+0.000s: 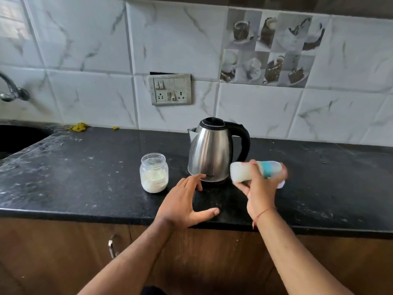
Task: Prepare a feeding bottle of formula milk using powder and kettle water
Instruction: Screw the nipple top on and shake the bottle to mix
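Note:
My right hand (258, 188) grips a feeding bottle (240, 171) lying almost on its side above the counter, base to the left, teal collar to the right; it holds white milk and is motion-blurred. My left hand (182, 204) hovers open over the black counter (85, 177), fingers spread, fingertips close to the base of the steel kettle (209, 152). The kettle stands upright, lid closed, black handle to the right. A clear open jar of white formula powder (154, 173) stands to the kettle's left.
A dark sink (12, 137) sits at the far left with a tap (12, 90) above it. A switch and socket plate (170, 89) is on the tiled wall. Yellow scraps (79, 127) lie by the wall. A cabinet handle (112, 245) is below the counter edge.

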